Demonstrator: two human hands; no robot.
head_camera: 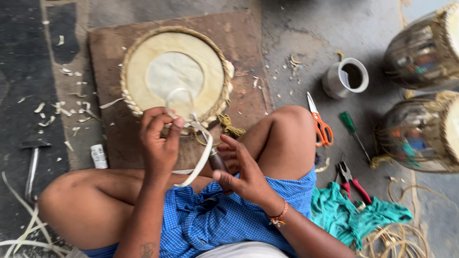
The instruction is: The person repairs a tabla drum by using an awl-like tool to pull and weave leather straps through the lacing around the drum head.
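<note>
On floor — two hands: left hand (160, 138), right hand (241, 169) | one drumhead (174, 71) | two drums (423, 45)

You are sitting on the bare concrete floor (306, 33) of a small drum-making workshop; a round drumhead (176, 71) with a braided rim lies on a worn wooden board (239, 43), and two finished drums (423, 86) stand at your right. Tools lie loose around you: orange scissors (321, 125), a green screwdriver (353, 131), red pliers (351, 180), a hammer (32, 160); pale strap shavings (62, 107) litter the ground.
</note>
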